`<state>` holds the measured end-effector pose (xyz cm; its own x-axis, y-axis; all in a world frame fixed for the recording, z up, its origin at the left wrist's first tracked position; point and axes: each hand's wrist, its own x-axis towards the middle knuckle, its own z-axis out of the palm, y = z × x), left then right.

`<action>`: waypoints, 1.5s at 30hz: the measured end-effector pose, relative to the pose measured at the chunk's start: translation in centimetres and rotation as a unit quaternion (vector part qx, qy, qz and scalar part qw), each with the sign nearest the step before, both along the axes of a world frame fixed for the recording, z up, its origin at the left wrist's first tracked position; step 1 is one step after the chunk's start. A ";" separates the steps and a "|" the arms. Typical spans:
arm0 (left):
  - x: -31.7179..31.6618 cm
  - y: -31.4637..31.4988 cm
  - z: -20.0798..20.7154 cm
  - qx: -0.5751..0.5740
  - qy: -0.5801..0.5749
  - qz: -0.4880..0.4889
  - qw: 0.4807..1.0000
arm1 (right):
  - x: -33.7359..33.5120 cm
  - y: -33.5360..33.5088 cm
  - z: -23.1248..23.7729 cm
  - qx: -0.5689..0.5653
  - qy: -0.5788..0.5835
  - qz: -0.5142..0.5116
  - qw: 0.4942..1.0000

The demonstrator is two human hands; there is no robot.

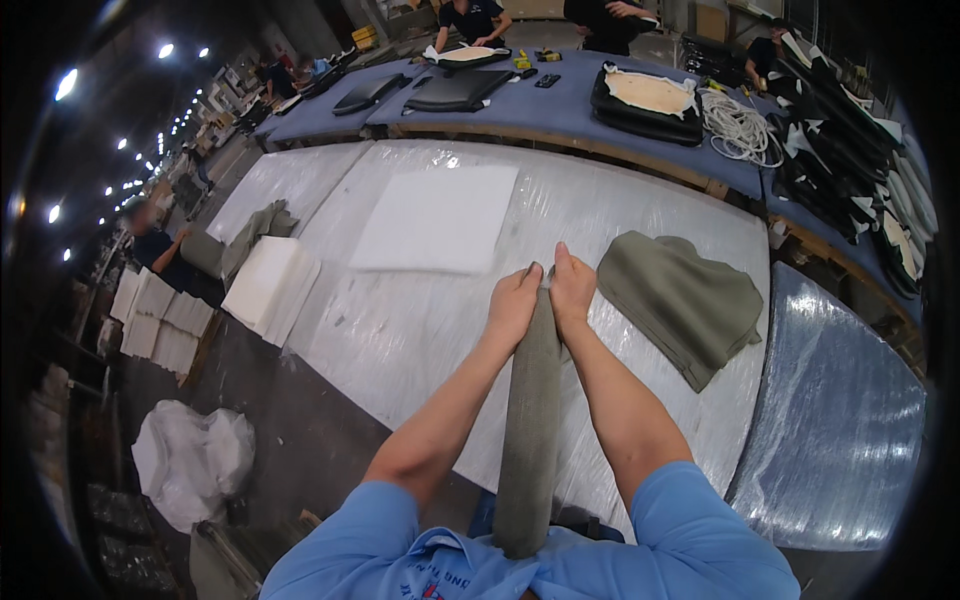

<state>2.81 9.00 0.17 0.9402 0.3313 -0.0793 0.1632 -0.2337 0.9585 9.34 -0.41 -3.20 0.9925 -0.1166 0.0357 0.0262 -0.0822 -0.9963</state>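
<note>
At the near edge, a person in a light blue shirt [360,545] stretches both forearms forward. Between the arms a long olive-green fabric piece [530,430] runs from in front of the shirt up to the fingers, narrowing toward its far end. The left hand [514,305] pinches that far end from one side and the right hand [573,290] pinches it from the other, the two close together with thumbs pointing away from the body; the curled fingers are partly hidden. Under and beyond them spreads a pale counter [420,335] covered in clear plastic, with a blue plastic-wrapped surface [835,430] to its right. On the floor [310,390] at left sits a bundle of white plastic [190,460]. Just beside the right hand, folded olive cloth [680,305] lies rumpled on the plastic. Farther left are a stack of white pads [268,285] and, beyond the hands, a flat white sheet [437,220]. Past the left edge a co-worker [155,250] has a hand on another olive piece [203,252]. Farthest off, a long blue counter [550,110] carries black cushions [460,90], a coil of white cord [738,128] and a heap of black covers [840,150], with more people [470,20] standing behind it
</note>
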 end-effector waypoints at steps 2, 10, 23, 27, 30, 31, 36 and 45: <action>0.0 0.8 0.0 -0.129 0.012 -0.034 0.991 | -0.2 -0.6 0.5 -0.057 0.019 0.044 0.997; -1.1 1.2 -1.2 -0.280 -0.010 -0.065 0.958 | -4.9 -1.2 4.0 0.088 -0.103 0.153 0.979; 0.8 -1.9 -1.3 -0.099 -0.159 -0.032 0.982 | -3.6 -1.6 0.3 0.201 -0.081 0.225 0.950; 0.7 -0.9 -0.9 -0.056 -0.138 -0.065 0.987 | -3.8 -1.4 0.1 0.221 -0.068 0.227 0.946; 0.7 -0.2 0.0 -0.046 -0.116 -0.104 0.987 | -4.1 -1.5 0.4 0.156 -0.090 0.210 0.961; 0.5 0.1 0.3 -0.051 -0.104 -0.115 0.987 | -4.4 -1.6 0.7 0.102 -0.110 0.199 0.968; 0.0 1.2 2.5 -0.179 0.070 -0.208 0.959 | -5.7 -3.2 3.0 -0.012 -0.173 0.175 0.969; 1.9 1.2 3.9 -0.062 0.213 -0.193 0.956 | -8.7 -2.6 4.5 0.002 -0.212 0.178 0.961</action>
<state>4.72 10.24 4.11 0.8639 -0.0705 -0.4987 0.4696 -0.2449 0.8482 0.65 -3.02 1.33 0.8658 0.2267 0.4460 0.4558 0.0104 -0.8900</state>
